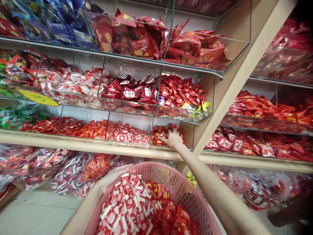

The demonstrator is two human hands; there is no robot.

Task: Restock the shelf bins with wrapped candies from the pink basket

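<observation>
**One View, Forward and Down from the Head**

We look from a camera worn on the head, facing forward and tipped down. Closest to us, the basket [193, 195] fills the bottom centre, and we see into it from above. Past its rim stand the shelves [97, 147], near enough for the right hand [173, 138] to reach in. Our view leans, so the shelf edges slope down rightward. At lower left we catch some floor [41, 209].

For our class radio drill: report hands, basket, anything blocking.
Left hand against pink basket. Right hand at red-wrapped candies on shelf. Basket holding wrapped sweets; nothing visibly blocking right hand.
</observation>
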